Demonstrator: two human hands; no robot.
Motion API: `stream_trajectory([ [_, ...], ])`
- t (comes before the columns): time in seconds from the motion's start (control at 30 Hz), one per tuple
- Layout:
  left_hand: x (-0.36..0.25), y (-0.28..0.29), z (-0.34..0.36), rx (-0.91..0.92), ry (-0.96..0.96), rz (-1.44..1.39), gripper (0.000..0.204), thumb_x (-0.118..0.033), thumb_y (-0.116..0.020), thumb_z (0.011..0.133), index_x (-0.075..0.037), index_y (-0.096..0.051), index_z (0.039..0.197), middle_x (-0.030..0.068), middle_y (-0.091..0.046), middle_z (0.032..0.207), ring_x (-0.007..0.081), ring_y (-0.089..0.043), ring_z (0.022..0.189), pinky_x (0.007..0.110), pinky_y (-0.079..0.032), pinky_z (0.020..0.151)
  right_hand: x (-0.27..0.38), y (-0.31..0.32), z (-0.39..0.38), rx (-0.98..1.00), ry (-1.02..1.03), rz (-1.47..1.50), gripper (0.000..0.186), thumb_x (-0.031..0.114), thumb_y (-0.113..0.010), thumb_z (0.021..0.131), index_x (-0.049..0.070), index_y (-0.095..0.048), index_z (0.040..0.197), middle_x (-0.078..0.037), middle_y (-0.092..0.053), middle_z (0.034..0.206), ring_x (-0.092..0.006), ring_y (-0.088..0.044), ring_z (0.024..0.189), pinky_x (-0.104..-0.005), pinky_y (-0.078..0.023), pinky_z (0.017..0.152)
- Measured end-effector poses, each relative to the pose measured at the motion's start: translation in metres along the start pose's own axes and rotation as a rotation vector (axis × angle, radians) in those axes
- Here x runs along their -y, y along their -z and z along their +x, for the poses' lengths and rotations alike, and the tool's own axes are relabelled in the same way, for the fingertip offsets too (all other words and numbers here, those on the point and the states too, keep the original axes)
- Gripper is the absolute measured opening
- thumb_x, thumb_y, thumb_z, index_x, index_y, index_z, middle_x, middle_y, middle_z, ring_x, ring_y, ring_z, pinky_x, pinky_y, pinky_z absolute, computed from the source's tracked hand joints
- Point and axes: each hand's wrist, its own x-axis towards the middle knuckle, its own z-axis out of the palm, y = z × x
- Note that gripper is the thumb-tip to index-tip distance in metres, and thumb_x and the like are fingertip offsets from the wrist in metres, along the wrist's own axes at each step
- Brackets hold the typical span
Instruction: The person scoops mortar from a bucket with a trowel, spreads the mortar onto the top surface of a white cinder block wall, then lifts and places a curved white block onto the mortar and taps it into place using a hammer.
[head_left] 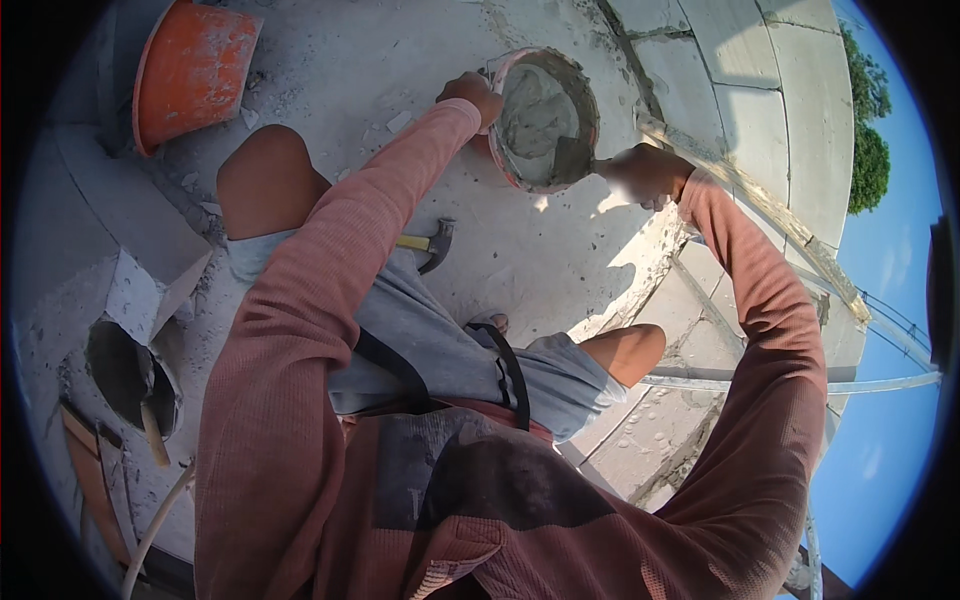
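A round bucket (594, 100) of wet grey mortar (535, 105) stands in front of me, its rim crusted with dried mix. My left hand (475, 98) is closed on the left side of its rim. From the right, my right hand (645, 178) grips a trowel (572, 158) by the handle, with the blade inside the bucket against the mortar at the near right. The trowel's handle is mostly hidden by my fingers.
An orange tub (200, 75) lies tipped at far left. A hammer (440, 245) rests on the dusty floor by my leg. Lower left are a pale block (150, 290) and a dark bucket (130, 370) with a stick. A block wall (745, 120) and a long batten (790, 225) border the right.
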Motion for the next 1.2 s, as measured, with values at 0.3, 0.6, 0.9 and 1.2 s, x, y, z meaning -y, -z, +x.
stream_trajectory([
  [0.3, 0.01, 0.007, 0.003, 0.087, 0.055, -0.112, 0.037, -0.016, -0.067, 0.083, 0.0, -0.067, 0.118, 0.0199, -0.071, 0.113, 0.0292, -0.074, 0.095, 0.035, -0.061, 0.082, 0.013, -0.036, 0.031, 0.615, 0.075, 1.137, 0.028, 0.034, -0.05, 0.104, 0.008, -0.056, 0.114, -0.003, -0.058, 0.072, -0.0057, -0.05, 0.042, -0.0176, -0.041, 0.034],
  [0.6, 0.006, 0.022, 0.005, 0.31, 0.118, -0.418, 0.023, -0.009, -0.06, 0.095, -0.001, -0.063, 0.115, 0.0114, -0.068, 0.109, 0.0257, -0.07, 0.095, 0.041, -0.06, 0.09, -0.027, -0.066, 0.063, 1.016, 0.39, 1.88, 0.053, 0.033, -0.039, 0.108, -0.014, -0.042, 0.132, -0.016, -0.057, 0.083, -0.0119, -0.05, 0.048, -0.0202, -0.045, 0.039],
  [0.9, 0.001, 0.03, -0.005, 0.311, 0.132, -0.376, 0.026, -0.011, -0.061, 0.095, 0.0, -0.062, 0.118, 0.0118, -0.067, 0.109, 0.0227, -0.069, 0.093, 0.04, -0.06, 0.088, -0.09, -0.067, 0.011, 0.87, 0.425, 1.859, 0.051, 0.037, -0.038, 0.108, -0.008, -0.046, 0.133, -0.012, -0.058, 0.08, -0.0131, -0.053, 0.048, -0.0233, -0.044, 0.04],
  [1.2, -0.007, 0.018, -0.004, 0.304, 0.109, -0.372, 0.025, -0.012, -0.061, 0.094, -0.001, -0.063, 0.117, 0.012, -0.067, 0.11, 0.0234, -0.07, 0.092, 0.037, -0.062, 0.085, -0.017, -0.008, 0.058, -0.56, 0.397, -0.15, 0.027, 0.028, -0.066, 0.091, 0.001, -0.068, 0.095, -0.015, -0.069, 0.079, -0.026, -0.071, 0.068, -0.0361, -0.057, 0.06],
])
